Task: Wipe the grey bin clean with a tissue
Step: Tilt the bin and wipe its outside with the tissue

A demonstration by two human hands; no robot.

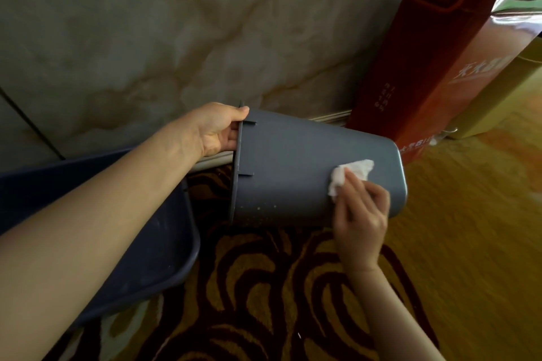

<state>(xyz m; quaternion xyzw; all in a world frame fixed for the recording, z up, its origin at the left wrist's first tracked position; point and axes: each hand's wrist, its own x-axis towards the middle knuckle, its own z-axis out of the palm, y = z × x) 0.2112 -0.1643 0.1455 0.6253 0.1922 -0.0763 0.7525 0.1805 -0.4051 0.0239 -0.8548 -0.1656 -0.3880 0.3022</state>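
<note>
The grey bin (293,161) is held on its side above the floor, its rim to the left and its base to the right. My left hand (218,129) grips the rim at the upper left, fingers hidden inside the opening. My right hand (362,215) presses a crumpled white tissue (349,174) against the bin's outer wall near the base. Small pale specks dot the wall low down near the rim.
A dark blue tub (164,243) lies under my left forearm. A tall red carton (425,47) and a glossy red bag (498,38) stand against the marbled wall (146,38) at the right. A brown-and-gold patterned rug (264,302) covers the floor.
</note>
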